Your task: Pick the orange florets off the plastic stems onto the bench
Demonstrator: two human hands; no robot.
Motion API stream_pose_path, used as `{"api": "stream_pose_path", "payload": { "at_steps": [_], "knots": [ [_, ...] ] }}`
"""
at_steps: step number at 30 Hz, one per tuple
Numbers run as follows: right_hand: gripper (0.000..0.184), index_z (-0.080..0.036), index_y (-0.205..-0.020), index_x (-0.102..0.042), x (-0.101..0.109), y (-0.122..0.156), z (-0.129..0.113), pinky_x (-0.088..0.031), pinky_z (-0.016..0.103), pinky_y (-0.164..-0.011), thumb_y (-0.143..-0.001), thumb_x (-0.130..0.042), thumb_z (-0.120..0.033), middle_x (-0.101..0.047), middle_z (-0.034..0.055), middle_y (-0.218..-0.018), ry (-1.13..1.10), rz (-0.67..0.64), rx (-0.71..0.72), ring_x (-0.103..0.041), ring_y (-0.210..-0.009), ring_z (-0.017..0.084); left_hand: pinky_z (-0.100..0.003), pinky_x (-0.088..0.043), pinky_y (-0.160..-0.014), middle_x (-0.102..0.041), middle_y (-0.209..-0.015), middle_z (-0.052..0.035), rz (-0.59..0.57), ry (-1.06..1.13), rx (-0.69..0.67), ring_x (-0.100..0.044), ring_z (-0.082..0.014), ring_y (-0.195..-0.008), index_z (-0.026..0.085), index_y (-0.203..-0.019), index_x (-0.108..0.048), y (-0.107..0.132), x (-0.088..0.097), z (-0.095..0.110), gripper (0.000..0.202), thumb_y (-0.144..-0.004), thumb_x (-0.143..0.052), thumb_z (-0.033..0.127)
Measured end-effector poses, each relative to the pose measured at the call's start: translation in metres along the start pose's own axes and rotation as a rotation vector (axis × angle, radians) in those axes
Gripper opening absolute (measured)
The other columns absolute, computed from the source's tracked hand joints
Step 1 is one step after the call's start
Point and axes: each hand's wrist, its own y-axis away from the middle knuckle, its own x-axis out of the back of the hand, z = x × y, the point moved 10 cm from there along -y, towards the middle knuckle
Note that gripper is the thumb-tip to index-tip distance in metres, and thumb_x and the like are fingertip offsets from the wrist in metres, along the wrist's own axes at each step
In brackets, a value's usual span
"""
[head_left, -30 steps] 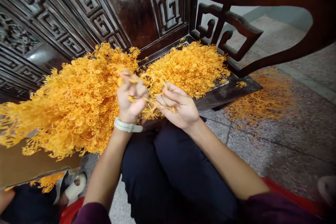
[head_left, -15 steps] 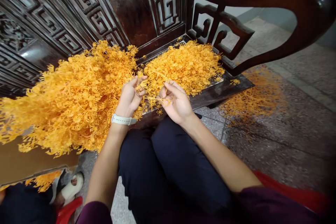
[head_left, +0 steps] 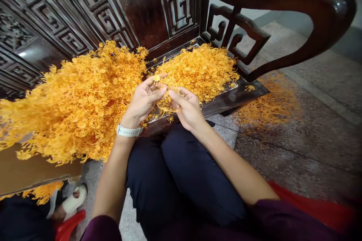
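Observation:
My left hand [head_left: 143, 101], a white watch on its wrist, pinches a small orange plastic sprig [head_left: 165, 94] between thumb and fingers. My right hand [head_left: 188, 109] grips the other end of the same sprig, so the fingertips of both hands nearly touch. They hover over the front edge of a dark carved wooden chair seat [head_left: 243, 96]. A big heap of tangled orange plastic sprigs [head_left: 76, 101] lies to the left, and a smaller, finer pile [head_left: 200, 69] sits on the seat just behind my hands.
The chair's curved armrest [head_left: 283, 0] arches over the right side. More orange bits [head_left: 268, 107] lie scattered on the speckled stone floor. A cardboard sheet [head_left: 31, 173] is at lower left, with another person's sandalled foot [head_left: 70, 199] below it. My dark trousers fill the foreground.
Both hands have moved up and forward toward the smaller pile. The left hand has turned from a closed fist over a sprig to a pinch meeting the right hand's fingertips.

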Motion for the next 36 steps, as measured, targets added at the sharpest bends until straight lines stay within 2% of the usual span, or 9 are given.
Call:
{"api": "stream_pose_path", "payload": {
  "at_steps": [4, 10, 14, 19, 23, 26, 29, 33, 36],
  "knots": [
    [0.045, -0.019, -0.077, -0.064, 0.005, -0.001, -0.004, -0.032, 0.024, -0.059, -0.068, -0.103, -0.04, -0.052, -0.0079, -0.067, -0.019, 0.024, 0.036, -0.038, -0.056, 0.005, -0.017, -0.047, -0.055, -0.074, -0.088, -0.0008, 0.043, -0.147, -0.062, -0.058, -0.007, -0.064, 0.02, -0.107, -0.084, 0.0, 0.003, 0.007, 0.041, -0.07, -0.102, 0.022],
    [0.037, -0.024, -0.082, -0.057, -0.019, 0.002, 0.004, -0.038, 0.024, -0.063, -0.082, -0.094, -0.028, -0.044, -0.0105, -0.055, -0.279, -0.172, -0.098, -0.03, -0.054, 0.009, -0.019, -0.05, -0.061, -0.068, -0.073, 0.0007, 0.055, 0.063, -0.067, -0.059, -0.0095, -0.065, 0.02, -0.106, -0.083, 0.004, -0.003, 0.017, 0.035, -0.073, -0.091, 0.012],
    [0.031, -0.025, -0.083, -0.056, -0.025, 0.003, 0.002, -0.036, 0.026, -0.063, -0.087, -0.087, -0.023, -0.039, -0.0091, -0.057, -0.382, -0.184, -0.11, -0.027, -0.056, 0.012, -0.019, -0.05, -0.062, -0.065, -0.069, 0.001, 0.121, 0.143, -0.038, -0.058, -0.0098, -0.064, 0.02, -0.1, -0.082, 0.009, -0.009, 0.021, 0.031, -0.074, -0.083, 0.003],
    [0.022, -0.028, -0.086, -0.059, -0.026, 0.004, -0.002, -0.036, 0.029, -0.064, -0.089, -0.081, -0.028, -0.032, -0.0077, -0.057, -0.327, -0.187, -0.082, -0.025, -0.058, 0.014, -0.02, -0.05, -0.061, -0.06, -0.066, 0.0022, 0.159, 0.182, -0.016, -0.058, -0.0101, -0.061, 0.02, -0.096, -0.077, 0.011, -0.013, 0.023, 0.031, -0.074, -0.079, -0.001],
    [0.025, -0.029, -0.085, -0.062, -0.029, 0.006, -0.004, -0.035, 0.031, -0.065, -0.084, -0.086, -0.036, -0.03, -0.0069, -0.056, -0.264, -0.211, -0.071, -0.022, -0.059, 0.015, -0.017, -0.05, -0.063, -0.06, -0.069, 0.0036, 0.193, 0.21, -0.047, -0.06, -0.0082, -0.063, 0.02, -0.091, -0.074, 0.014, -0.015, 0.03, 0.036, -0.069, -0.076, -0.008],
    [0.027, -0.027, -0.088, -0.063, -0.034, 0.007, -0.006, -0.035, 0.03, -0.065, -0.086, -0.087, -0.04, -0.031, -0.0074, -0.056, -0.279, -0.279, -0.066, -0.022, -0.059, 0.014, -0.017, -0.05, -0.061, -0.059, -0.068, 0.0032, 0.197, 0.219, -0.061, -0.059, -0.0085, -0.064, 0.019, -0.091, -0.075, 0.015, -0.016, 0.034, 0.034, -0.069, -0.077, -0.006],
    [0.028, -0.025, -0.09, -0.063, -0.027, 0.005, -0.005, -0.035, 0.027, -0.062, -0.09, -0.085, -0.041, -0.032, -0.0083, -0.057, -0.253, -0.247, -0.062, -0.023, -0.057, 0.013, -0.018, -0.048, -0.057, -0.062, -0.071, 0.0021, 0.228, 0.217, -0.103, -0.059, -0.0092, -0.064, 0.018, -0.096, -0.075, 0.017, -0.009, 0.04, 0.032, -0.071, -0.079, -0.001],
    [0.026, -0.023, -0.095, -0.065, -0.006, 0.002, -0.006, -0.041, 0.027, -0.066, -0.09, -0.084, -0.042, -0.049, -0.0065, -0.065, -0.14, -0.078, -0.01, -0.04, -0.06, 0.012, -0.016, -0.049, -0.054, -0.067, -0.077, -0.0002, 0.258, 0.184, -0.141, -0.06, -0.0091, -0.064, 0.017, -0.1, -0.075, 0.018, 0.0, 0.046, 0.029, -0.075, -0.082, 0.003],
    [0.032, -0.022, -0.11, -0.07, 0.003, 0.002, -0.009, -0.049, 0.03, -0.084, -0.093, -0.075, -0.049, -0.069, 0.0015, -0.091, 0.051, 0.007, 0.039, -0.063, -0.088, 0.017, -0.014, -0.04, -0.044, -0.069, -0.078, -0.0013, 0.234, 0.208, -0.087, -0.051, -0.006, -0.053, 0.017, -0.101, -0.075, 0.018, -0.005, 0.044, 0.028, -0.077, -0.084, 0.006]
  ]
}}
